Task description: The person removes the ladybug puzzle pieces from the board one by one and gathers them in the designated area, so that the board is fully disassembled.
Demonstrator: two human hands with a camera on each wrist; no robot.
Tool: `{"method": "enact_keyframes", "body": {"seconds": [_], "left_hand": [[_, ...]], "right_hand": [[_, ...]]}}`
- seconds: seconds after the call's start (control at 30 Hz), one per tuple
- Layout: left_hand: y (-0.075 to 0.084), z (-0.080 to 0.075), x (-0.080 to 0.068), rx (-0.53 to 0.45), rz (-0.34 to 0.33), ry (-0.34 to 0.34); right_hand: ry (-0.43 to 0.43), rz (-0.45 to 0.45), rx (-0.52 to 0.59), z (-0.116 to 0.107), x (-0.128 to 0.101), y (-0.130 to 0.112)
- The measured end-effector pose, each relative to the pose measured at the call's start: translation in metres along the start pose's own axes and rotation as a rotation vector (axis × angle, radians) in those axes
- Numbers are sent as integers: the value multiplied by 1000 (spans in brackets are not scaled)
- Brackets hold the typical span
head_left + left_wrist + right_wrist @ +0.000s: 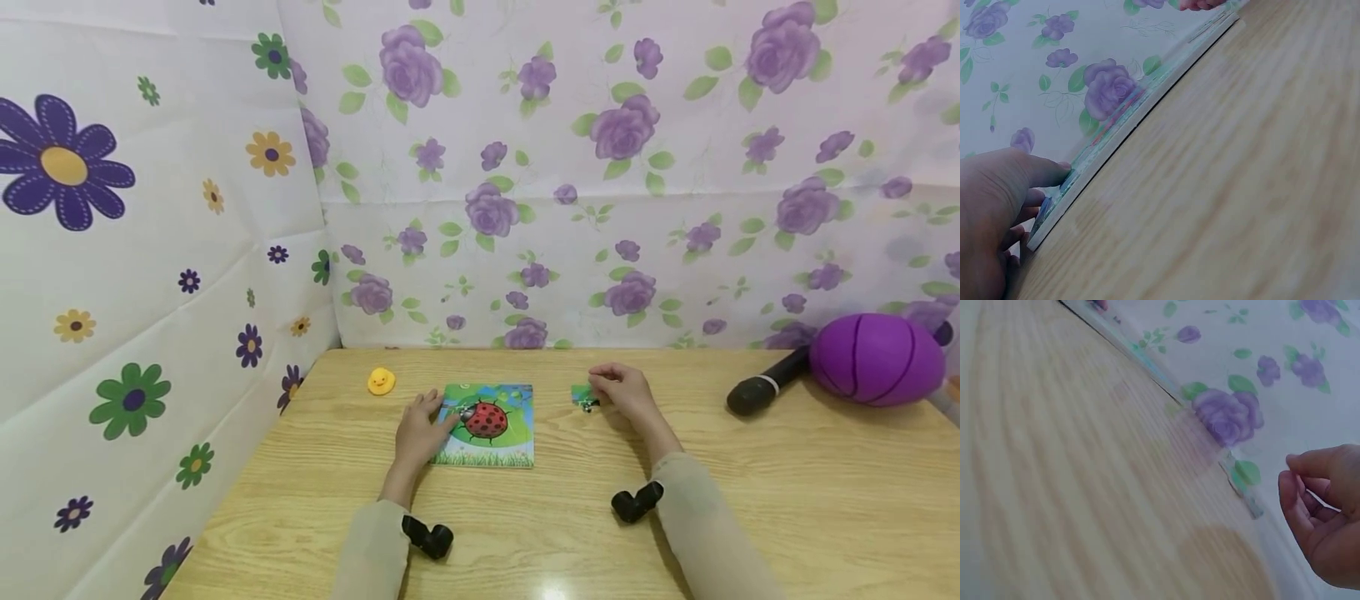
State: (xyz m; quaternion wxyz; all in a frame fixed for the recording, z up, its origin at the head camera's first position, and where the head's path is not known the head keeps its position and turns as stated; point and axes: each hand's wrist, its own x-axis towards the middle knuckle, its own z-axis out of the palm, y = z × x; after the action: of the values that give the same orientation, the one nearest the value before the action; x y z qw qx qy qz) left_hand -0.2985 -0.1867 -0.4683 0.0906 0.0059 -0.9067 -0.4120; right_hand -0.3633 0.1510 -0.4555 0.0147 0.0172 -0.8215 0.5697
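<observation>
We find the left hand [422, 427] resting on the left edge of the puzzle board [491, 425], fingers laid fairly straight across its border; the left wrist view shows the fingers [1035, 175] touching the board's edge [1116, 134], which lies flat on the surface [750, 500]. The right hand [622, 393] sits well to the right of the board, its fingers curled over a small green piece [581, 395] lying on the surface. In the right wrist view the fingertips [1300, 487] are bent inward with a gap between them, and the piece itself does not show there; we cannot tell for certain whether this grip has closed on the piece or merely covers it.

In our judgement, the step in hand is securing the piece. To do it well, the pinch should take the piece by its edges, low against the surface, so that it lifts level. The left hand ought to press the board steadily so it does not slide.

The piece lies directly under the right fingertips, on the side towards the board, apart from the board's right edge with bare surface between. The ladybird picture [486, 419] sits at the board's centre, just right of the left fingers.
</observation>
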Motion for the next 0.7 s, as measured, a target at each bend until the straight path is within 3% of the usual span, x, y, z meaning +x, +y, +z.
{"method": "enact_keyframes", "body": {"seconds": [0.13,0.3,0.5,0.7], "left_hand": [[0,0,-2,-2,2,8],[2,-1,-3,-12,3,5],[2,-2,-4,-10,-9,8],[1,-2,-1,7,-1,12]], "right_hand": [[-42,-31,6,15,-2,-22],[-102,-127,-84,47,1,-46],[-202,-138,-175,88,5,-57],[-253,-142,-213,114,1,-63]]}}
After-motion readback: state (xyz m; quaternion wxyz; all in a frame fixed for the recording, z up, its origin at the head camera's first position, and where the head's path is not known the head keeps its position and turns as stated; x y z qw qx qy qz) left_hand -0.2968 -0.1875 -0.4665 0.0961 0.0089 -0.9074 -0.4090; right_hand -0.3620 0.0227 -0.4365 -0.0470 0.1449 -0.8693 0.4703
